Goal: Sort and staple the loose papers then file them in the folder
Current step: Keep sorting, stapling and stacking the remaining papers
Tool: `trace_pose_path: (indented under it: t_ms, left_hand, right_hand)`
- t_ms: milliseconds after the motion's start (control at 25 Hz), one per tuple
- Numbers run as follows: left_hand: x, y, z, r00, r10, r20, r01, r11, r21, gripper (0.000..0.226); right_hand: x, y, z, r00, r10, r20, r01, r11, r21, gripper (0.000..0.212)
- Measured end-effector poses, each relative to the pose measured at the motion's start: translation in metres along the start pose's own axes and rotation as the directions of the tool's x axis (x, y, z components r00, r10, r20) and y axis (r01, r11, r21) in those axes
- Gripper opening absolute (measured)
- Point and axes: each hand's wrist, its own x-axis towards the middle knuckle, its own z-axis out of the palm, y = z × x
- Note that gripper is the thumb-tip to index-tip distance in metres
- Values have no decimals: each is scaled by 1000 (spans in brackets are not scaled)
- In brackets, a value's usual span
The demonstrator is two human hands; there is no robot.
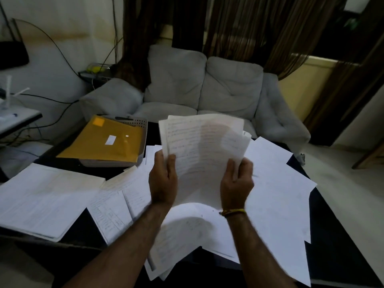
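I hold a sheaf of written white papers (203,142) upright above the table. My left hand (163,179) grips its lower left edge, thumb in front. My right hand (236,181) grips its lower right edge. More loose papers (276,190) lie spread across the dark table (340,258) beneath and around my hands. A separate pile of papers (45,198) lies at the left. A yellow folder (104,140) rests on a grey perforated tray (143,129) at the table's far left. No stapler is visible.
A grey sofa (205,86) stands right behind the table. A small side table (14,119) with cables is at the far left. Brown curtains (249,28) hang behind the sofa. A dark pen (124,118) lies at the tray's far end.
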Motion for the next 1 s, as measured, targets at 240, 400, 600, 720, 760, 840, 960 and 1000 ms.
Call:
trace_pose_path:
  t_ms: [240,400,600,720,760,840,960,1000]
  left_hand:
    - [20,21,-5,970,244,7,-243,963,113,66]
    - [40,25,4,929,368,-38,-346,900,266,37]
    - [42,28,1,926,366,-89,-351,925,148,29]
    - [27,20,4,996,82,-34,-84,995,-52,54]
    - [16,13,5,999,-50,-1,50,997,-64,55]
    - [-4,5,10,987,-162,5,162,986,30,40]
    - [-7,9,20,990,-65,-122,75,995,72,31]
    - [-4,13,24,986,-75,-148,85,994,63,32]
  right_hand:
    - [0,-4,-3,974,-67,217,68,998,7,66]
    - [48,-24,10,935,-331,129,352,915,-199,44]
    - [46,-12,14,966,-257,37,259,963,-73,37]
    - [30,0,9,967,166,192,-208,953,221,53]
    - [22,7,10,926,267,267,-324,925,199,45]
    - [8,16,9,917,268,294,-292,956,39,29]
    - [5,3,13,982,59,181,-70,996,50,29]
    - [6,-1,16,989,23,145,-32,998,57,29]
